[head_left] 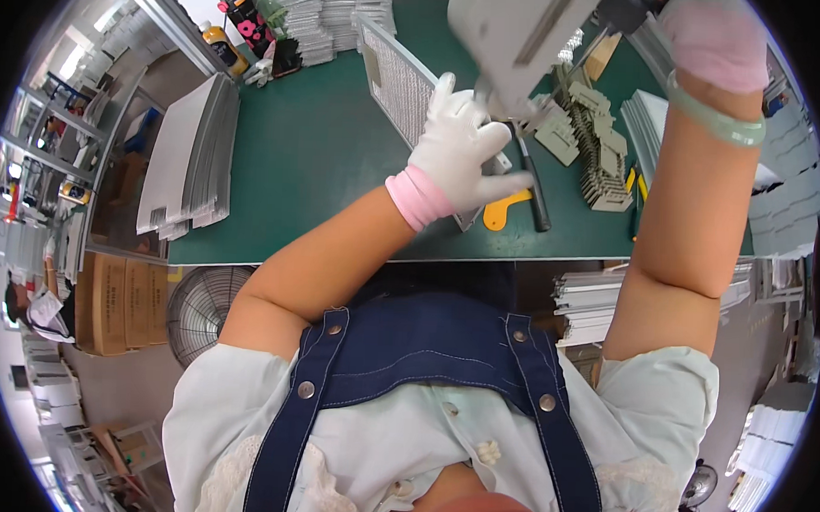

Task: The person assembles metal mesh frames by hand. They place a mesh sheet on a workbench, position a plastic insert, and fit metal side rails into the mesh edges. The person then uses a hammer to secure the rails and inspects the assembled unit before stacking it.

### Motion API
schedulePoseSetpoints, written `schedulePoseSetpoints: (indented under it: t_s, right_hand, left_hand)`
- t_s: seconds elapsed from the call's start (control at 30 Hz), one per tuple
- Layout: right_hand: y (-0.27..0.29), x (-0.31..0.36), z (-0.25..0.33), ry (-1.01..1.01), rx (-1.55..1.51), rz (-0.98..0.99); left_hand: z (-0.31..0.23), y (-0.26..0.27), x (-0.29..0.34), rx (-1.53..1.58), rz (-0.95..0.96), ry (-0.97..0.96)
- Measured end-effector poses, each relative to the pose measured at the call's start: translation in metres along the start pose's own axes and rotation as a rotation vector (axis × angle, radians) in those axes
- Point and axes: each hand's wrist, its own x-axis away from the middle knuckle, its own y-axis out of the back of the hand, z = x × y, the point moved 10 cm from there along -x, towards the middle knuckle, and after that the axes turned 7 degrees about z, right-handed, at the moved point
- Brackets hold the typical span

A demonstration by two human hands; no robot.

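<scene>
My left hand [457, 154], in a white glove with a pink cuff, grips the long edge of a framed mesh panel [398, 84] that stands on edge on the green table. Its thumb points out to the right. Just above the fingers is the head of a pale grey bench machine [517, 34]. My right hand [716, 36] is raised at the top right, close to the machine's black lever [624, 9]; motion smears it and its fingers are hidden. A black-handled hammer [534, 184] and a yellow flat tool [502, 210] lie beside my left thumb.
Stacked beige metal plates [603, 154] lie right of the machine. A pile of white panels [197, 149] stands on the table's left, with more silver panels [328, 18] at the back. Bottles [226, 49] stand at the back left. Below the table are a fan [200, 307] and cartons [124, 305].
</scene>
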Motion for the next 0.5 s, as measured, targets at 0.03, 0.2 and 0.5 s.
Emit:
schedulePoseSetpoints:
  t_s: [0.03, 0.2, 0.5]
  right_hand:
    - [-0.004, 0.011, -0.008, -0.004, -0.024, -0.005]
    - [-0.010, 0.034, -0.004, 0.016, -0.005, -0.022]
    - [-0.003, 0.045, 0.004, 0.056, 0.028, -0.061]
  left_hand:
    - [-0.001, -0.003, 0.006, 0.012, -0.030, -0.007]
    - [-0.007, 0.004, 0.002, 0.058, -0.066, 0.007]
    - [-0.007, 0.002, 0.002, 0.030, -0.077, 0.006]
